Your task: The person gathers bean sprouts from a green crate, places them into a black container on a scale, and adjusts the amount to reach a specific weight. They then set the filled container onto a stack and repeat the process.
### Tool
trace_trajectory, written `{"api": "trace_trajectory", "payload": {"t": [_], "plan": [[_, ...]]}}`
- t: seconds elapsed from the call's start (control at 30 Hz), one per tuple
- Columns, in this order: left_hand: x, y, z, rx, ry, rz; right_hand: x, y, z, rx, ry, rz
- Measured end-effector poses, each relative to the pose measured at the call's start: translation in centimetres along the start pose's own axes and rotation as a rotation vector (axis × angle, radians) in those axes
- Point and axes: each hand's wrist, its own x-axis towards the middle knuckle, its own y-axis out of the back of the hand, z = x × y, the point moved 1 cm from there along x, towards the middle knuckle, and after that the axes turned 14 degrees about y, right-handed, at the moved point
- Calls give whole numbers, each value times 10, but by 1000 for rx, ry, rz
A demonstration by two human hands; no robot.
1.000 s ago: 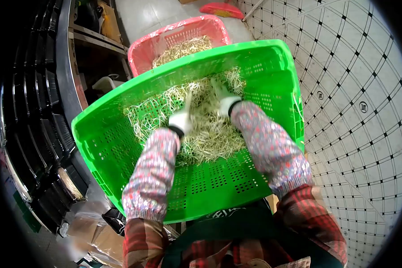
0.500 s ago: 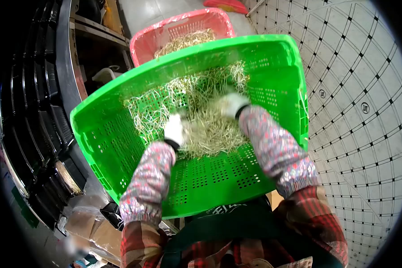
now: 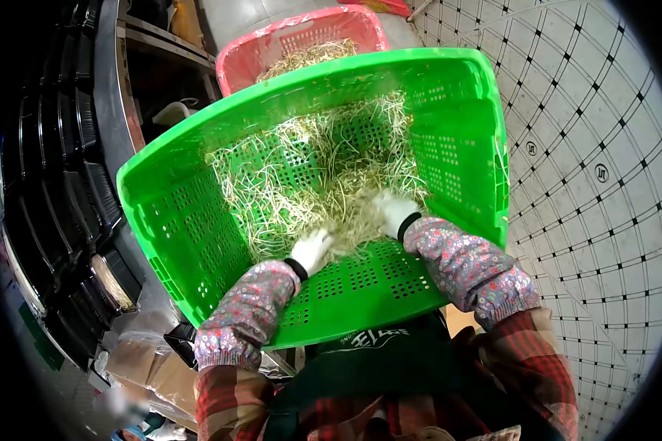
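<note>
A large green perforated plastic basket [image 3: 346, 320] is in front of me, tilted so that I look into it. Thin, pale, stringy bean sprouts [image 3: 272, 209] lie scattered over its bottom, with a thicker heap near the middle. My left hand [image 3: 312, 250], in a white glove, is at the near edge of the heap, its fingers curled on some bean sprouts. Across from it, my right hand [image 3: 396, 212], also gloved in white, reaches into the heap from the right. Motion blur and the sprouts hide its fingers.
Behind the green basket stands a pink basket [image 3: 228, 70] lined with clear plastic, holding more sprouts. Stacked black trays [image 3: 59, 184] line the left side beside a metal edge. Cardboard boxes [image 3: 151, 367] sit at lower left. Grid-patterned white sheeting [image 3: 588, 220] covers the right side.
Both hands have moved nearer to me, the left also to the right. The heap between them has shifted and spread, baring more of the basket's bottom behind it.
</note>
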Motion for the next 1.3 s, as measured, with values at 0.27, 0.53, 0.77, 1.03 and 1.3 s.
{"api": "trace_trajectory", "payload": {"t": [0.27,0.53,0.77,1.03,1.3], "plan": [[65,18,28,-24,309,-82,31,-31,19,201,-274,-17],[3,83,-64,-814,420,293,27,48,33,1123,93,231],[-48,8,-90,19,596,43,26,-46,-3,-368,341,4],[-28,-4,-83,-101,637,-143,61,-39,-16,-469,366,103],[-17,96,-92,-1271,441,517,53,75,15,928,195,710]]}}
